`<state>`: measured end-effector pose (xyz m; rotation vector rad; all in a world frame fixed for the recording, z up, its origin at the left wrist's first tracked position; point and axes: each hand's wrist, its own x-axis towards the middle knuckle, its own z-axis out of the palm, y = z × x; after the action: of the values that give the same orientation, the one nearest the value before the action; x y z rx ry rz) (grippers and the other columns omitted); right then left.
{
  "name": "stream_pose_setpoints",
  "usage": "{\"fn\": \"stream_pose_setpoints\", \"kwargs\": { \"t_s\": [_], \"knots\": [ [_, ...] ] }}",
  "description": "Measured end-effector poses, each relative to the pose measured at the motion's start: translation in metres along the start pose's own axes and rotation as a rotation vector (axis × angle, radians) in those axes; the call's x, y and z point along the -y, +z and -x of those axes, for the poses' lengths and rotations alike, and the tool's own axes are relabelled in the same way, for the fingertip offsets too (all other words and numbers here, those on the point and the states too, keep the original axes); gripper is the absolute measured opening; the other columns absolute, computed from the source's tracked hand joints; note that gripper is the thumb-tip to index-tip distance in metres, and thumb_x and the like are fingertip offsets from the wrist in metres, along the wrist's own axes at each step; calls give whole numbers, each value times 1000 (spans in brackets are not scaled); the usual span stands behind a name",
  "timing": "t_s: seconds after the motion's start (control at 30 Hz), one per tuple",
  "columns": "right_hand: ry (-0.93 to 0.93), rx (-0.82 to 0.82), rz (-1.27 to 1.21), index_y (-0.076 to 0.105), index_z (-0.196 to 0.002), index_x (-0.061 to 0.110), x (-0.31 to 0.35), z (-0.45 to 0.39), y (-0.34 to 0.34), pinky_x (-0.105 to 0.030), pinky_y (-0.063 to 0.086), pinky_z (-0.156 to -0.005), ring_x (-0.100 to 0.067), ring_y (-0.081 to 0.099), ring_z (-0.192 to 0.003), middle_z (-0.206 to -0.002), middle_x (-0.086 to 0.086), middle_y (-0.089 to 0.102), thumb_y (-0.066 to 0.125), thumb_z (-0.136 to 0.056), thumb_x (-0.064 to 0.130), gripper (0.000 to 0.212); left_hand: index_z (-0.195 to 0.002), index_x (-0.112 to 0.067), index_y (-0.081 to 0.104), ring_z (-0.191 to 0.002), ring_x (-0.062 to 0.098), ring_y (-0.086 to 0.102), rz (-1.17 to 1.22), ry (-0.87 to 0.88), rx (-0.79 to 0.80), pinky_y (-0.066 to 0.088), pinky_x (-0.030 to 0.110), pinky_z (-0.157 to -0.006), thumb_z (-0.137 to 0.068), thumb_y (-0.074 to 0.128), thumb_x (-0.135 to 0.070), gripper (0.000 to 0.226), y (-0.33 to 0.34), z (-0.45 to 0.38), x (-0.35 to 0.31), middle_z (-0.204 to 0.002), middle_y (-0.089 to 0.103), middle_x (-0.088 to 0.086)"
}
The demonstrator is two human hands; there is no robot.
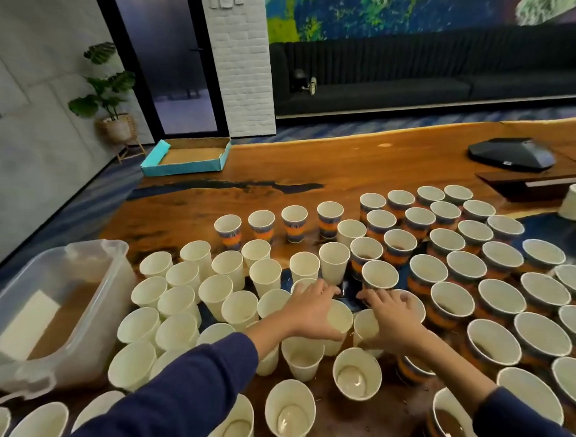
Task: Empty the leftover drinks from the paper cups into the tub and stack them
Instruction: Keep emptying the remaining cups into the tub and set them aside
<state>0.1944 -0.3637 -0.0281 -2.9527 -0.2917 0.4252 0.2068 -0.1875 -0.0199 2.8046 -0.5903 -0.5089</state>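
White paper cups [466,269], many, upright across wooden table [315,163]; clear plastic tub [88,305] of brown liquid at left. Left hand [312,310] grips one white cup [340,319]; right hand [393,317] grips its neighbour [366,325].

Table [315,160]: showing glossy varnished wood with dark blue resin-like inlay.
Cups [264,276]: showing matt white paper; some wearing printed bands.
Tub [113,260]: showing translucent, cloudy plastic.
Sleeves [186,389]: showing soft navy cloth.

teal box [187,159], potted plant [109,95], perhaps speakerphone [512,154]
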Motion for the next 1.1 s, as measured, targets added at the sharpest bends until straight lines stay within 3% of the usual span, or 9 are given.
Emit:
{"fn": "stream_pose_setpoints", "kwargs": {
  "t_s": [0.07,0.17,0.33,0.5,0.6,0.73,0.87,1.1],
  "knots": [
    [-6,-35,-20,22,-146,30,-5,-3,-4,-44,13,-116,-21,20,-142,-153,3,25,70,-76,57,89,-148,-21,26,-141,25,20,-19,1,6,8,44,-116,-83,65,-52,82,3,-5,4,-148,27,6],
    [43,-178,-111,32,-142,28,-15,-14,-14,-44,17,-113,-20,28,-137,-148,2,33,65,-81,55,74,-145,-21,33,-138,25,25,33,-21,-39,15,43,-116,-87,59,-55,72,1,-12,9,-144,32,6],
    [234,-292,-219,36,-141,18,-36,-42,-23,-48,27,-110,-27,37,-132,-145,-6,41,69,-80,52,77,-141,-22,39,-130,26,36,80,-149,-88,32,37,-107,-92,59,-33,54,-14,-24,23,-143,33,5],
    [302,-220,-159,31,-142,12,-45,-63,-21,-49,31,-109,-29,41,-131,-143,-10,43,68,-79,54,85,-145,-22,34,-130,26,35,94,-178,71,36,39,-106,-86,63,-20,65,-19,-31,43,-145,30,7],
    [313,-164,-145,32,-140,12,-44,-72,-15,-50,34,-108,-28,44,-128,-141,-9,45,70,-75,58,89,-147,-23,28,-134,24,30,55,-135,106,32,38,-107,-83,70,-30,78,-14,-34,49,-147,29,6],
    [309,-112,-132,26,-143,13,-41,-78,-7,-50,29,-110,-27,42,-132,-144,-8,43,73,-73,57,95,-149,-22,21,-136,23,23,-13,-91,27,29,37,-109,-78,74,-45,91,-5,-36,51,-148,26,5],
    [303,-123,-163,29,-137,13,-42,-82,3,-53,27,-110,-27,46,-128,-137,-7,49,74,-75,51,86,-151,-23,14,-138,25,23,-21,-118,-29,33,38,-107,-77,75,-45,99,4,-38,52,-150,22,5],
    [152,-239,-243,31,-132,16,-35,-71,10,-49,29,-109,-23,48,-124,-133,-4,50,75,-79,40,73,-150,-21,15,-135,28,36,78,-193,-49,38,41,-105,-84,70,-42,89,9,-37,51,-151,28,7]
  ]
}}
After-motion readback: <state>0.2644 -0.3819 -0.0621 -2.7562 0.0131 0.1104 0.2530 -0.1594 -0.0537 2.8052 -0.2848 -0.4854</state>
